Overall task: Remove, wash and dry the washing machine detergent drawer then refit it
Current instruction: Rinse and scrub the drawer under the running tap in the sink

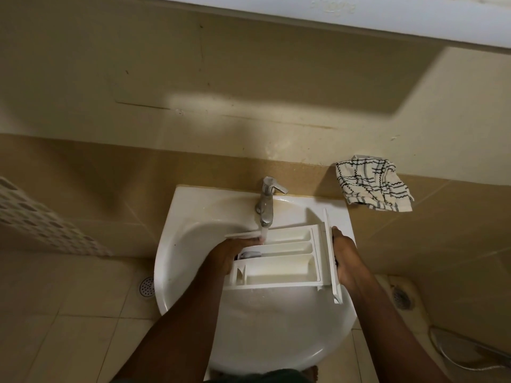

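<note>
While the detergent drawer (pixel 279 261) is held roughly level over the basin (pixel 171 272) in the lower centre of the frame, with water from the tap (pixel 266 205) falling on its left end, the following risks are judged to apply.

At the left edge of the frame a perforated white panel (pixel 41 217) is seen, and to its lower right a floor drain (pixel 146 287) is set in the tiles. Water deflected off the drawer's left end could be thrown past the basin rim onto those tiles, creating a slip hazard.

The left hand (pixel 229 255) is laid across the left end of the drawer, with its fingertips reaching the far wall under the stream (pixel 264 234). Whether the fingers are curled round that wall cannot be told. If only light contact is made there, the wet plastic could slip and the drawer could be knocked against the basin.

Residue may be left in the long compartments at centre if only the left end is rinsed.

The right hand (pixel 345 258) is closed round the front panel at the drawer's right end, with the fingers largely hidden behind it. Should the left side be released, the full weight would be carried here and the panel joint could be strained.

The checked cloth (pixel 373 186) lies on the ledge at the upper right, near the basin. It could be wetted by splash before drying is begun.
</note>
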